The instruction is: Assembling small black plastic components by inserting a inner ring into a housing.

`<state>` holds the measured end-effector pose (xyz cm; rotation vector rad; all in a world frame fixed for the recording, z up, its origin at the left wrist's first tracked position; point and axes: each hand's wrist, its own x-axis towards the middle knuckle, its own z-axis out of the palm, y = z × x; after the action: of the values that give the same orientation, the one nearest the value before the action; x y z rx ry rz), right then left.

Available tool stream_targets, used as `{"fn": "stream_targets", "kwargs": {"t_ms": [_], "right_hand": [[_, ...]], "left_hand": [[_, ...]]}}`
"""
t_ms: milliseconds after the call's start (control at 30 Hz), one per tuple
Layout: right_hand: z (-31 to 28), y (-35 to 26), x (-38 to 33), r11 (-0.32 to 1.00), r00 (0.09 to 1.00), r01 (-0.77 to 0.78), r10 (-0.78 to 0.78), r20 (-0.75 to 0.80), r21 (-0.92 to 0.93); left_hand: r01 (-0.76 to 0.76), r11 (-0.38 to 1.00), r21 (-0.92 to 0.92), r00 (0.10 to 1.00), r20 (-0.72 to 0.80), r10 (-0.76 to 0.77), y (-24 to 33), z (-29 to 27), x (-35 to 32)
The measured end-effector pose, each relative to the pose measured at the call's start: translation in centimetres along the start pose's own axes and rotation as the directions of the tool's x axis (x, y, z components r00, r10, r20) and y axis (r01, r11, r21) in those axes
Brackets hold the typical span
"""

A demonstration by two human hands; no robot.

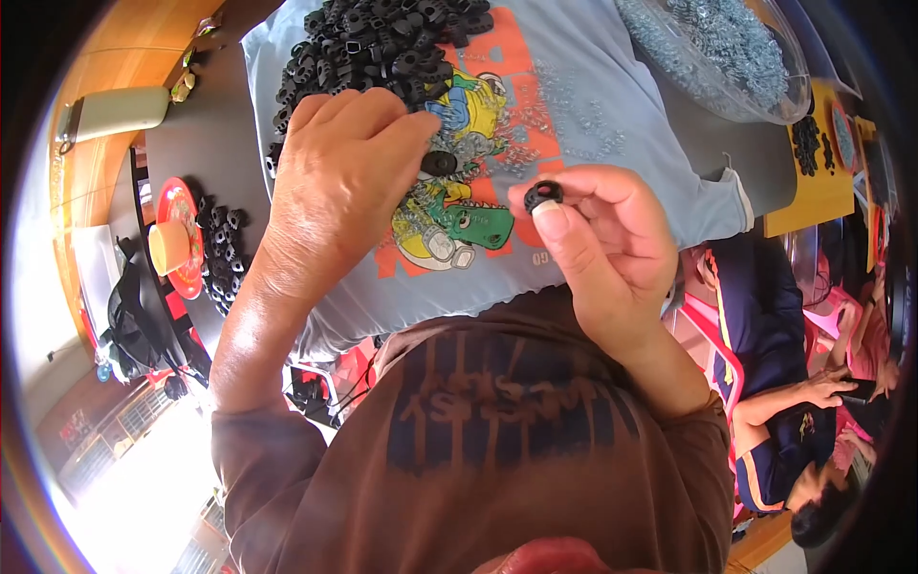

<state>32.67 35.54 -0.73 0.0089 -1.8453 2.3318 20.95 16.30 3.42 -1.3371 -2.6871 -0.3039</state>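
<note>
My right hand (612,253) pinches a small black plastic piece with a round hole (543,195) between thumb and fingers, above the shirt's lower right. My left hand (346,158) is bent over the near edge of a heap of similar black pieces (378,48); its fingers curl downward and their tips are hidden, so I cannot see what they hold. Beside the left thumb, one black piece (440,163) sits over the printed picture. Both hands are over a light blue-grey shirt (612,77) spread across the table. Tiny clear pieces (579,120) lie scattered on it, right of the heap.
A clear tub (798,72) of tiny clear, bluish pieces stands at the far right. At left are a red plate (175,203) with a tan cup (168,249), more black pieces (225,249) and a pale bottle (124,110). People sit at the right, one in dark clothing (765,316).
</note>
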Motion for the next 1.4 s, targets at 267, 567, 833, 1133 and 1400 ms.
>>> {"fn": "stream_targets", "kwargs": {"t_ms": [267, 567, 833, 1133, 1400], "right_hand": [[-0.4, 1.0, 0.7, 0.964, 0.976, 0.208, -0.215, -0.026, -0.163], [-0.3, 2.3, 1.4, 0.892, 0.92, 0.353, -0.386, -0.069, -0.281], [-0.4, 2.1, 1.7, 0.848, 0.904, 0.384, -0.425, -0.037, -0.366], [-0.3, 1.8, 1.6, 0.859, 0.919, 0.346, -0.391, -0.047, -0.378], [-1.4, 1.2, 1.6, 0.799, 0.915, 0.402, -0.365, 0.171, -0.446]], "left_hand": [[-0.07, 0.997, -0.022, 0.997, 0.011, 0.07, -0.5, -0.1, 0.2], [-0.084, 0.996, -0.006, 0.996, -0.006, 0.084, -0.7, 0.2, 0.9], [-0.101, 0.994, 0.036, 0.995, 0.029, 0.1, -0.5, 0.0, 0.6], [-0.215, 0.975, 0.06, 0.94, -0.257, 0.223, 0.1, -0.2, 0.6], [-0.238, 0.943, -0.233, 0.945, -0.281, 0.169, 2.2, -1.1, 0.3]]}}
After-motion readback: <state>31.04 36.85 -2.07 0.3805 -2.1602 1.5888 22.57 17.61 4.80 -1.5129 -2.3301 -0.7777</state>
